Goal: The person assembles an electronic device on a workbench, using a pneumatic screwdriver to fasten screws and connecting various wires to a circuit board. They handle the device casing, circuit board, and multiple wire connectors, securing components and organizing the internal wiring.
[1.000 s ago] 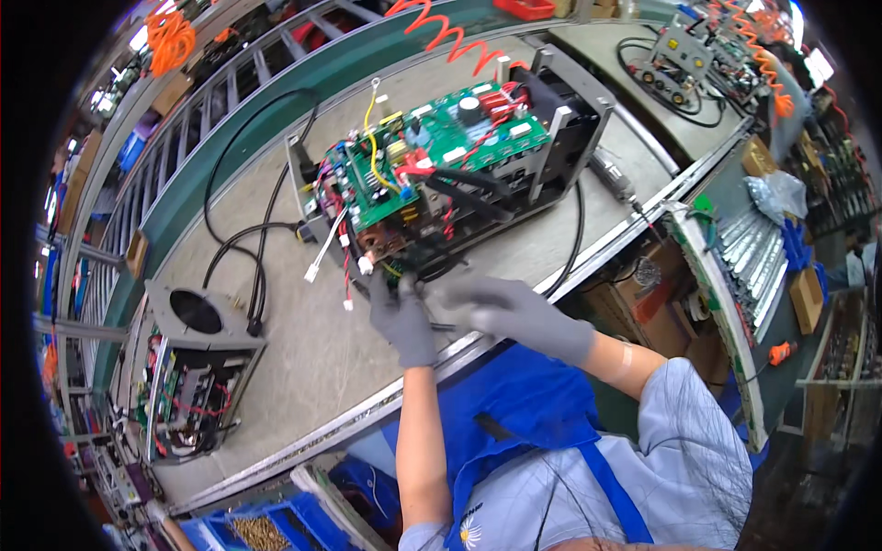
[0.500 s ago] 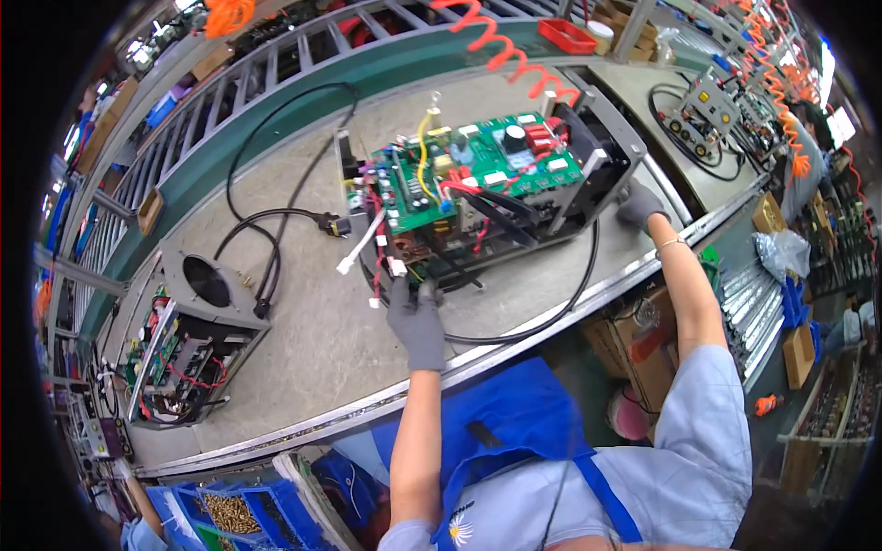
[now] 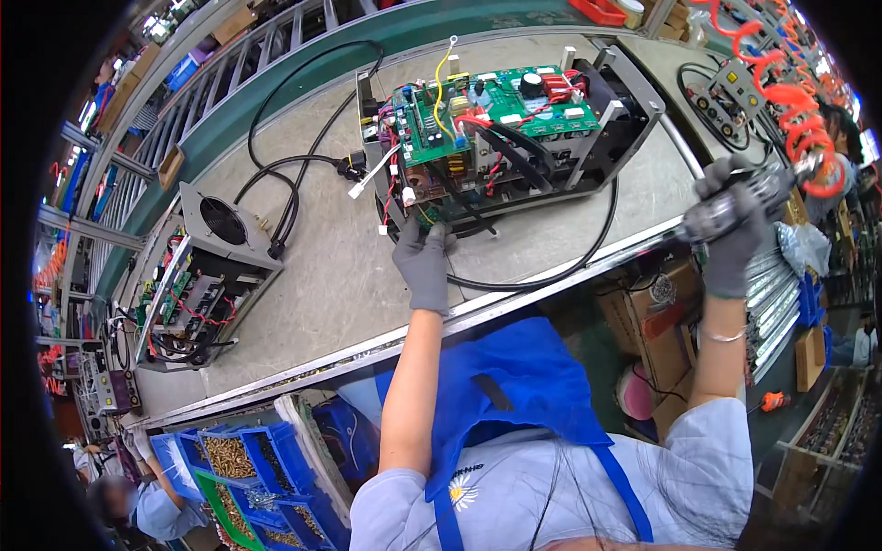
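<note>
In front of me lies an open electronic unit with a metal frame (image 3: 574,179), a green circuit board (image 3: 501,110) facing up on it. At its near left corner my left hand (image 3: 423,271), in a grey glove, has its fingers closed beside a small greenish part (image 3: 428,214) and loose wires; what they grip is hidden. White plugs (image 3: 409,196) hang close by. Off the table's right front edge, my gloved right hand (image 3: 735,243) is wrapped round a pneumatic screwdriver (image 3: 721,213), its tip pointing left toward the unit. The tool is slightly blurred.
A coiled orange air hose (image 3: 797,110) hangs at the right. Black cable (image 3: 542,283) loops along the table's front edge. A second unit with a fan (image 3: 220,220) stands left. Blue bins of screws (image 3: 230,456) sit lower left, near a co-worker's hand (image 3: 138,445).
My right hand has left the unit's right end, moved right, and now holds the screwdriver with its hose. My left hand stays at the unit's near left corner. The view has shifted.
</note>
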`<state>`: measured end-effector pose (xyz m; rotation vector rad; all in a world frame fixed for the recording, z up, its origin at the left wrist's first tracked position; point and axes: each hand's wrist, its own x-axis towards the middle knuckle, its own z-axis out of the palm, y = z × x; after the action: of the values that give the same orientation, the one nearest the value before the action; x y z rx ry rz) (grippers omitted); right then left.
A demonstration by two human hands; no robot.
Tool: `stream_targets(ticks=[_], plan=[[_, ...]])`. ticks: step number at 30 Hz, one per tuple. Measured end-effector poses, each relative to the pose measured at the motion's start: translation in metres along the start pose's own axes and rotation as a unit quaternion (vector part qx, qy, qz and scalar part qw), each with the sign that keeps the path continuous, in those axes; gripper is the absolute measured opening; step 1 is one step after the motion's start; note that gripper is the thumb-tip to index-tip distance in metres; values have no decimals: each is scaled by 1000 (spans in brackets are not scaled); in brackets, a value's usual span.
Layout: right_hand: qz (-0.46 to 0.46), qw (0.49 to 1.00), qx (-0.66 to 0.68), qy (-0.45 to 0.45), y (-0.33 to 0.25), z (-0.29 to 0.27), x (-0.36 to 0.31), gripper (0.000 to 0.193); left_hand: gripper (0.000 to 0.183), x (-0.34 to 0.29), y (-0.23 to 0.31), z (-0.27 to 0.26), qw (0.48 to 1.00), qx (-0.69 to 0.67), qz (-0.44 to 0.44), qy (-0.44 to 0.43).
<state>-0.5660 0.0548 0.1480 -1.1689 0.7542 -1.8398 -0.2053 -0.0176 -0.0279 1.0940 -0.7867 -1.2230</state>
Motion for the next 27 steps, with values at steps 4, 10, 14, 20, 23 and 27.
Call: stream_targets(ticks=[4, 10, 14, 20, 23, 27], plan=[[-126, 983, -49, 124, 87, 77, -36, 32, 28, 1, 5, -1, 1000, 4, -7, -1], [-135, 974, -154, 98, 142, 91, -67, 45, 40, 1, 5, 5, 1000, -25, -12, -11], [202, 974, -107, 1, 117, 67, -106, 72, 32, 0, 3, 1, 999, -24, -10, -22], [418, 877, 239, 10, 107, 63, -119, 66, 43, 1, 9, -4, 999, -10, -45, -26], [421, 816, 395, -23, 112, 60, -115, 79, 42, 2, 7, 2, 998, -12, -50, -48], [468, 821, 327, -20, 60, 87, -93, 90, 41, 4, 13, -8, 997, -3, -50, -58]])
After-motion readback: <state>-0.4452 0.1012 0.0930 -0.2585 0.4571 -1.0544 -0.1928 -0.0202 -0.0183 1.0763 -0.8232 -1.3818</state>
